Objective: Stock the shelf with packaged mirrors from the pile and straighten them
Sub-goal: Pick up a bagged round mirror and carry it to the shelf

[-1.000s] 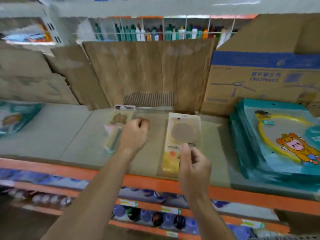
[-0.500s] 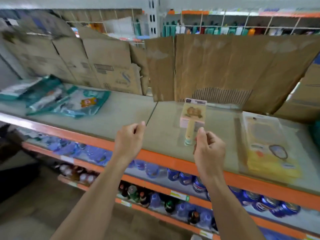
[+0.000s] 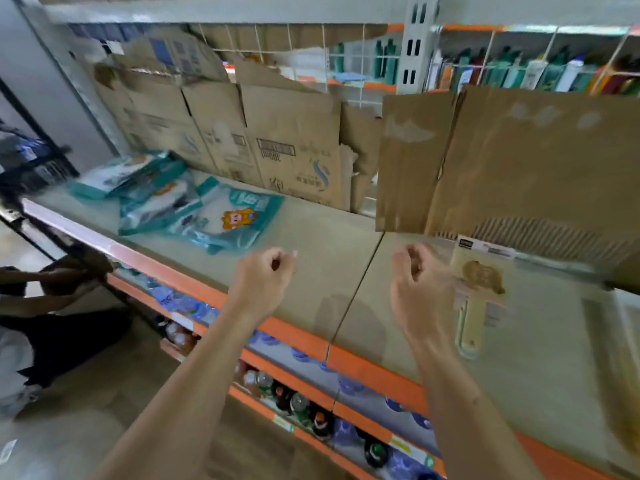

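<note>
A packaged hand mirror (image 3: 482, 289) with a beige card and pale handle lies flat on the grey shelf board (image 3: 311, 237), its top toward the back. My right hand (image 3: 419, 289) hovers just left of it, fingers loosely curled, holding nothing. My left hand (image 3: 265, 277) hangs over the bare board near the orange front edge, also loosely curled and empty. A second yellowish mirror pack (image 3: 628, 358) shows blurred at the far right edge. A loose pile of teal packages (image 3: 194, 207) lies on the shelf to the left.
Flattened cardboard boxes (image 3: 277, 143) and a brown sheet (image 3: 519, 161) line the shelf's back. Bottles (image 3: 298, 403) fill the lower shelf behind the orange rail (image 3: 374, 368). Another person (image 3: 41, 306) crouches at the left by a black post.
The view has swung left along the shelf. Both hands have drawn back from the two mirror packs and now hover empty; the yellow pack has slid to the right edge of view.
</note>
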